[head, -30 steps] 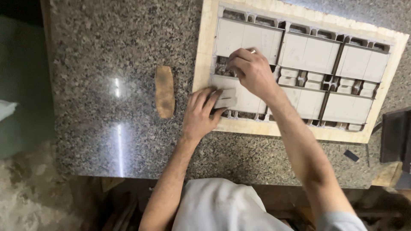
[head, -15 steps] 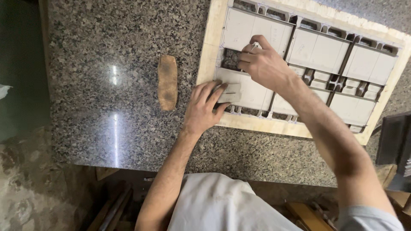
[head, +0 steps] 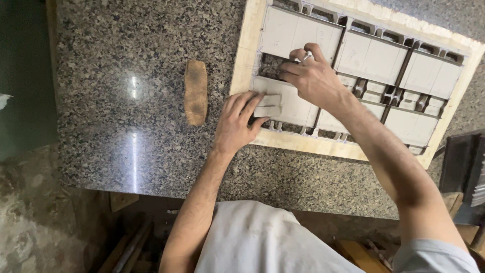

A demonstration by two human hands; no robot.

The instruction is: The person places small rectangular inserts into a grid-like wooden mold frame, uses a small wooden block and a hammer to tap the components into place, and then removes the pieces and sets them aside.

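A pale wooden board [head: 303, 144] lies on a speckled granite counter [head: 126, 101] and carries a grey moulded frame [head: 374, 60] made of several flat rectangular panels with small ribbed cells between them. My left hand [head: 237, 121] rests flat on the frame's near-left corner, fingers spread, with a small grey block [head: 268, 106] under the fingertips. My right hand [head: 310, 81] sits over the left part of the frame, its fingers pinched around a small shiny metal tool [head: 307, 55] pointed into a dark open cell [head: 270, 65].
A brown oblong piece [head: 195, 92], rough like a sanding pad, lies on the counter left of the board. A dark boxy object [head: 462, 162] stands at the right edge. The counter's front edge runs just above my white-clothed lap [head: 247, 237]. Rough floor shows at left.
The view has shifted slightly closer. My right hand has moved a little along the left cell with the metal tool. My left hand stays pressed on the near-left corner.
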